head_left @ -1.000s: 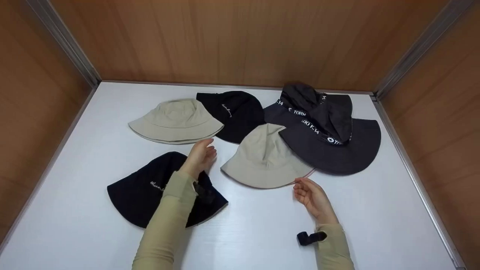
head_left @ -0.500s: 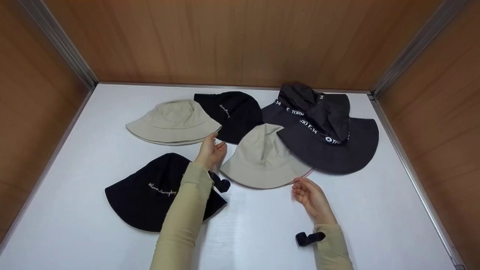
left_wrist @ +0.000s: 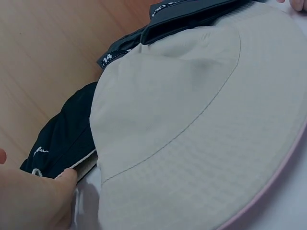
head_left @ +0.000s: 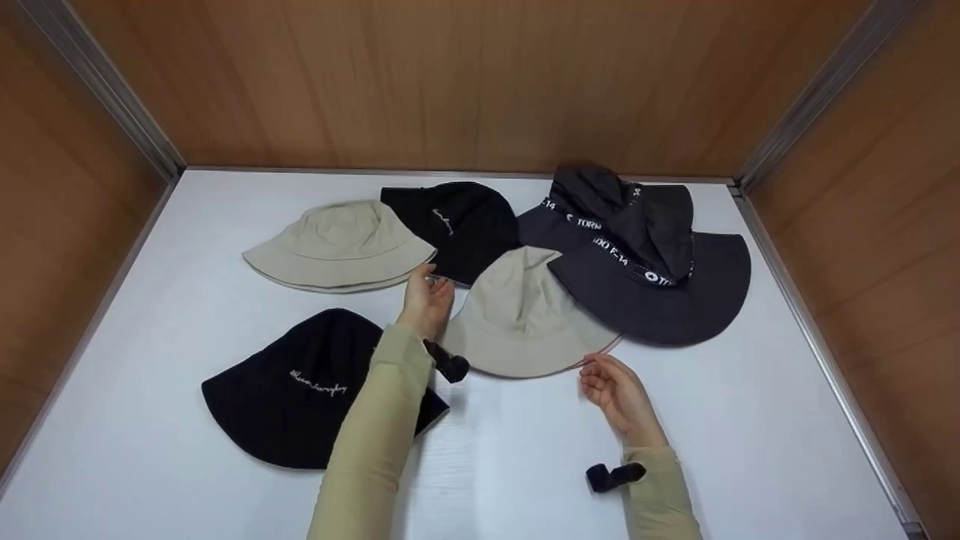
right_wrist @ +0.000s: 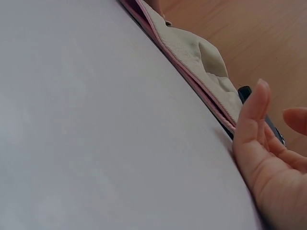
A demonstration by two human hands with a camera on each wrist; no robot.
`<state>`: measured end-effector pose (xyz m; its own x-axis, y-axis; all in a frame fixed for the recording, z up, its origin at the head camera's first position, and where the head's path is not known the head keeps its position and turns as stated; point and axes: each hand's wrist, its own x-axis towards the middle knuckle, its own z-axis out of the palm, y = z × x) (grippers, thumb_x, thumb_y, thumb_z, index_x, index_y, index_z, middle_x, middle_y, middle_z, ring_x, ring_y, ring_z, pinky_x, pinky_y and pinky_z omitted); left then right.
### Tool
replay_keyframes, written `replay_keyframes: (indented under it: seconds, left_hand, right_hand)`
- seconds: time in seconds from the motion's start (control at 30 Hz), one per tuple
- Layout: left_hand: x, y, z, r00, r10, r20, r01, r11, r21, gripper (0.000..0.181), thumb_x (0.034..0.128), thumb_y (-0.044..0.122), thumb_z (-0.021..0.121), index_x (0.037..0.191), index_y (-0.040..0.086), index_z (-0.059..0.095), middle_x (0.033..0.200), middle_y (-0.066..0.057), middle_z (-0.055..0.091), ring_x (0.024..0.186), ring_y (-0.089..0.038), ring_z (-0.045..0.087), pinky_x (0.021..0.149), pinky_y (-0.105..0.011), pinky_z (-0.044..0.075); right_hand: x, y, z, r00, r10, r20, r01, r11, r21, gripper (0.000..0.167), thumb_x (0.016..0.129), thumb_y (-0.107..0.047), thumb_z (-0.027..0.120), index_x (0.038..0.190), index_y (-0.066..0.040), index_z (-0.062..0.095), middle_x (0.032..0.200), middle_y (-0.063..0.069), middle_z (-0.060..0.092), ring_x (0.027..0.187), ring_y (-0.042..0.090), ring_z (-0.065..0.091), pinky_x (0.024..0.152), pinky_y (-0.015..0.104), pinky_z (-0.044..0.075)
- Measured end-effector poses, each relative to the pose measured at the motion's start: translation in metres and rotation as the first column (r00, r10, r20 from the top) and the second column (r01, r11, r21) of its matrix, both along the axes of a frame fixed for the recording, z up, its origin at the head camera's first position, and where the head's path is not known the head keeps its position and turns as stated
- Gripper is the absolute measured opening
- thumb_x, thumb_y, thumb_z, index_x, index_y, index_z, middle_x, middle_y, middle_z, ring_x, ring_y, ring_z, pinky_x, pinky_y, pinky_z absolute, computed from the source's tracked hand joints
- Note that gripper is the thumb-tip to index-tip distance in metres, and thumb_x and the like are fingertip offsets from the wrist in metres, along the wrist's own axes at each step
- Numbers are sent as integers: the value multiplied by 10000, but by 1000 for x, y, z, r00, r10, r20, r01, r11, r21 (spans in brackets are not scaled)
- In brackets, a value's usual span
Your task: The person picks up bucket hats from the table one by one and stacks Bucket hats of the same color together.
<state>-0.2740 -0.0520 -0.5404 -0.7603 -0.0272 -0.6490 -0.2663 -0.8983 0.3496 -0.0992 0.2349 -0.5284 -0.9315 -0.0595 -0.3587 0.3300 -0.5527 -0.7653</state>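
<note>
In the head view, my left hand (head_left: 427,304) is at the lower brim of a black bucket hat (head_left: 469,232) at the back, close to the edge of a beige bucket hat (head_left: 341,240). The left wrist view shows a finger (left_wrist: 68,178) against that black brim, whose pale underside shows; I see no pinch. My right hand (head_left: 619,394) has its fingertips at the front brim of another beige bucket hat (head_left: 525,322). In the right wrist view, the thumb and fingers (right_wrist: 254,108) stand apart, with nothing visible between them.
A second black bucket hat (head_left: 300,397) with script lettering lies front left, partly under my left forearm. Dark grey wide-brimmed hats (head_left: 667,300) overlap at the right and cover part of the near beige hat. Wooden walls (head_left: 450,82) bound the white table (head_left: 787,420).
My left hand has moved right and slightly forward, from above the front black hat to the rear black hat's brim. The right hand has stayed at the beige brim. The view shifts slightly.
</note>
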Motion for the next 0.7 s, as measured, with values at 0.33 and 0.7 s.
replay_keyframes:
  seconds: [0.33, 0.7]
  left_hand:
    - [1, 0, 14, 1000, 19, -21, -14, 984, 178, 721, 907, 103, 528, 1489, 84, 103, 1428, -130, 291, 1327, -210, 337, 1099, -303, 332]
    - [28, 4, 61, 999, -31, 43, 25, 993, 117, 444, 962, 212, 428, 1366, 83, 297, 1053, -29, 406, 1052, -123, 429, 1019, -207, 341]
  right_hand:
    - [-1, -1, -1, 999, -34, 16, 34, 999, 9, 322, 1020, -77, 348, 875, -63, 635, 737, 46, 612, 672, 125, 603, 638, 220, 527]
    - [-2, -1, -3, 998, -56, 40, 56, 998, -4, 320, 1021, -81, 357, 866, -64, 637, 729, 48, 612, 672, 129, 604, 628, 224, 528]
